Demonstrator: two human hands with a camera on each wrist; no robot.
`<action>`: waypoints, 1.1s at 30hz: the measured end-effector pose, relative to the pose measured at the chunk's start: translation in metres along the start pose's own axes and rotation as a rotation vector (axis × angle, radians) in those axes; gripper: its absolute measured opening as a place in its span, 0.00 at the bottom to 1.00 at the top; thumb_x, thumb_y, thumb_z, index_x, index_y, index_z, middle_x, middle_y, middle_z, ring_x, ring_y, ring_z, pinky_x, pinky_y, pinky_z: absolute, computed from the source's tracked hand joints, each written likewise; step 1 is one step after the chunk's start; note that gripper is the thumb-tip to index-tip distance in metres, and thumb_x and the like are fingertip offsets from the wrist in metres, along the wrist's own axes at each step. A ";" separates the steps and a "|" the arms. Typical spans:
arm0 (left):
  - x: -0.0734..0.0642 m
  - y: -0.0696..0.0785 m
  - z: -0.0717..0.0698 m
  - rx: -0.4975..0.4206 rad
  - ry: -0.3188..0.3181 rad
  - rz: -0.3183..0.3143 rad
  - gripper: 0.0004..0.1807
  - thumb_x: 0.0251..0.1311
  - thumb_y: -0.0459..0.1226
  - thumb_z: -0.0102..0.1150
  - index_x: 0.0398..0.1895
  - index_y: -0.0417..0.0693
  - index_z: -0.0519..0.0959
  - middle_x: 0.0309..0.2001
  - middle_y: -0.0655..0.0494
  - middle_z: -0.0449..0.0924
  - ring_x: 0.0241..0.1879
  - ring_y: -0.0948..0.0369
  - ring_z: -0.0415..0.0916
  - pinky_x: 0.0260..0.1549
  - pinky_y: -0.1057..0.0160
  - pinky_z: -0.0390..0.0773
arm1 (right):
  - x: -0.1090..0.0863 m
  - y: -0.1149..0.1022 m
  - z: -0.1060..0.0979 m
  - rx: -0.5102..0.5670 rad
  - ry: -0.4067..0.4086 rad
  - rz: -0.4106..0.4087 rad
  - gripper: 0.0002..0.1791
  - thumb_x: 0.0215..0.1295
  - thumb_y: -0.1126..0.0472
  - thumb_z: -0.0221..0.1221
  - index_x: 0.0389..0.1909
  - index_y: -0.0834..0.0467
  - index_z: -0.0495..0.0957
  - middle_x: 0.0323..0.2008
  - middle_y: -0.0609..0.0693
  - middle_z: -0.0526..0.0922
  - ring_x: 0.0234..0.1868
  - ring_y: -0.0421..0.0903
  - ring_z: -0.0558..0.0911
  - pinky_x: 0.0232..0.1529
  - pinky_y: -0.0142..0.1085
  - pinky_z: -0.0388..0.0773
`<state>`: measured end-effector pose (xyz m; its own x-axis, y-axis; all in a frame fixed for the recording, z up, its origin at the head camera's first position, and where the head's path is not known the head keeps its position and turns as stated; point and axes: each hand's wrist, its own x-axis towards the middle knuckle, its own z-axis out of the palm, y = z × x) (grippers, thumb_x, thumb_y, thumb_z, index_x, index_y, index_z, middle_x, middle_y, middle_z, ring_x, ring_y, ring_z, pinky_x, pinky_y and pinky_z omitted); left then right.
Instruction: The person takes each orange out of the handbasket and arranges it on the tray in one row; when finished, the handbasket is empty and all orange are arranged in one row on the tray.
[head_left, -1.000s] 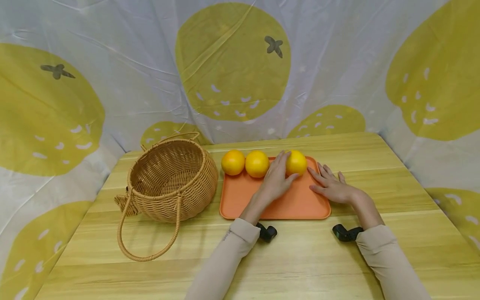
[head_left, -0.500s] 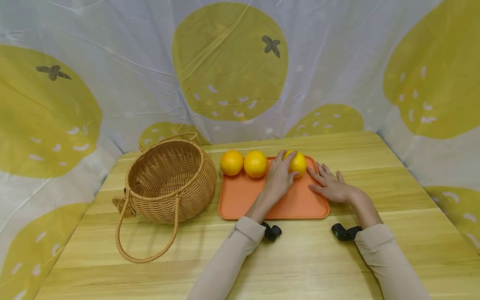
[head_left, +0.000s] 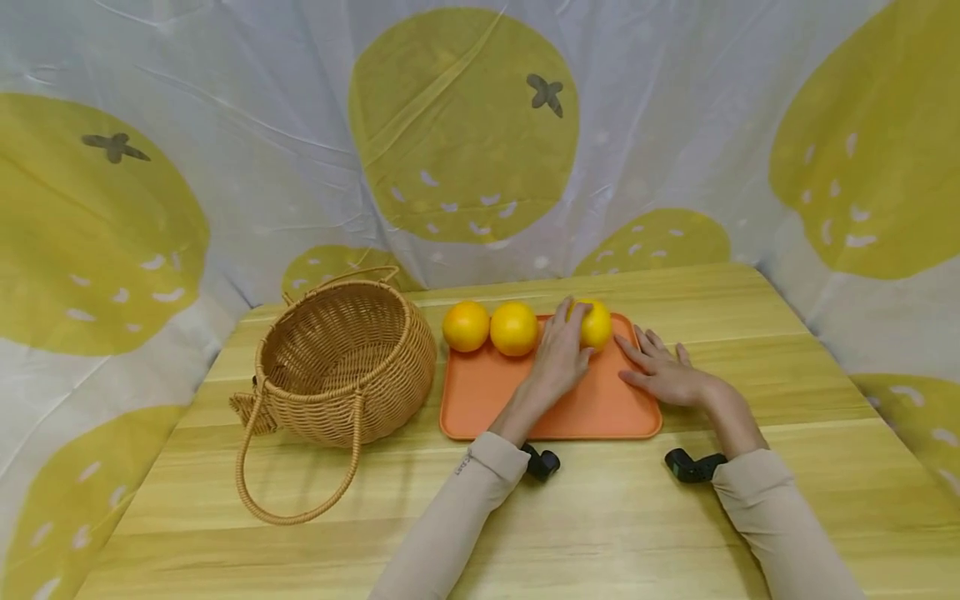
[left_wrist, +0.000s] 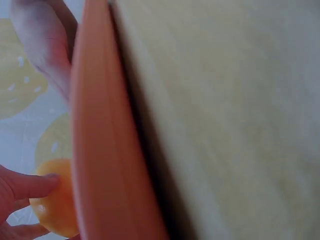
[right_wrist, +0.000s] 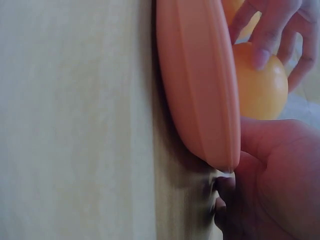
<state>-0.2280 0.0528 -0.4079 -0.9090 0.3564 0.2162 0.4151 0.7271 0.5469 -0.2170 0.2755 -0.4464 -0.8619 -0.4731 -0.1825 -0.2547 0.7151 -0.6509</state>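
Observation:
In the head view my left hand (head_left: pixel 557 352) holds the rightmost orange (head_left: pixel 597 327), fingers over its left side and thumb at its near side. That orange (left_wrist: pixel 56 200) also shows in the left wrist view, between thumb and fingers. It sits at the back right of an orange-coloured tray (head_left: pixel 551 437). Two more fruits lie in the back-left part: a middle orange (head_left: pixel 514 328) and a left orange (head_left: pixel 466 326), touching or nearly so. My right hand (head_left: pixel 667 373), its fingers extended, rests at the tray's right edge, with the thumb and index finger over the rim.
A round wicker basket (head_left: pixel 397 392) stands left of the tray, one handle (head_left: pixel 288 518) hanging down toward the front. Black devices sit by the left cuff (head_left: pixel 543 465) and right cuff (head_left: pixel 693 467). A fruit-print cloth (head_left: pixel 465 125) hangs behind the wooden table (head_left: pixel 615 533).
My left hand has shifted slightly right, and its fingers and thumb have closed around the rightmost orange. The right hand, tray and basket have stayed in place.

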 end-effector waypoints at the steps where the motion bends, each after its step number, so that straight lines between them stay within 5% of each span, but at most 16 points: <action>1: 0.000 0.000 0.001 0.003 -0.004 0.005 0.33 0.65 0.30 0.68 0.71 0.47 0.68 0.76 0.43 0.63 0.67 0.42 0.72 0.66 0.49 0.75 | 0.000 0.001 0.000 -0.016 -0.003 0.011 0.45 0.78 0.31 0.44 0.85 0.48 0.41 0.83 0.65 0.27 0.82 0.67 0.26 0.70 0.72 0.14; 10: -0.001 0.005 0.004 0.047 -0.050 -0.002 0.36 0.65 0.28 0.66 0.75 0.55 0.67 0.77 0.48 0.61 0.66 0.43 0.72 0.64 0.50 0.78 | -0.004 0.001 0.001 0.036 0.019 -0.004 0.44 0.79 0.36 0.47 0.85 0.48 0.43 0.82 0.67 0.28 0.81 0.70 0.26 0.67 0.73 0.12; 14: -0.001 0.006 0.005 0.049 -0.052 -0.021 0.35 0.66 0.32 0.67 0.74 0.56 0.68 0.78 0.48 0.60 0.66 0.44 0.72 0.63 0.50 0.78 | 0.000 0.007 0.003 -0.003 0.011 0.009 0.47 0.76 0.28 0.43 0.85 0.46 0.41 0.83 0.65 0.27 0.82 0.68 0.25 0.69 0.72 0.13; 19: 0.001 0.008 0.004 0.046 -0.020 -0.036 0.30 0.66 0.30 0.67 0.70 0.54 0.71 0.75 0.47 0.62 0.65 0.42 0.72 0.59 0.51 0.80 | 0.007 0.010 0.005 -0.071 0.008 0.048 0.52 0.70 0.20 0.38 0.85 0.45 0.39 0.84 0.61 0.28 0.83 0.64 0.26 0.71 0.71 0.17; 26: 0.001 0.009 0.007 -0.011 0.039 -0.088 0.30 0.64 0.27 0.66 0.68 0.51 0.71 0.72 0.46 0.64 0.58 0.44 0.74 0.54 0.52 0.82 | -0.005 -0.019 -0.002 -0.038 -0.016 0.056 0.41 0.82 0.43 0.46 0.84 0.57 0.43 0.82 0.68 0.29 0.81 0.70 0.27 0.69 0.73 0.15; 33: 0.000 0.012 0.008 0.011 0.102 -0.188 0.34 0.61 0.24 0.67 0.68 0.52 0.69 0.74 0.45 0.61 0.58 0.43 0.73 0.39 0.54 0.84 | -0.001 -0.008 -0.001 -0.037 -0.014 0.048 0.45 0.80 0.35 0.45 0.85 0.54 0.42 0.83 0.64 0.27 0.82 0.67 0.25 0.70 0.71 0.13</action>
<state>-0.2222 0.0666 -0.4081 -0.9694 0.1529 0.1919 0.2375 0.7818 0.5766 -0.2141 0.2709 -0.4404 -0.8672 -0.4449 -0.2235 -0.2295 0.7555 -0.6136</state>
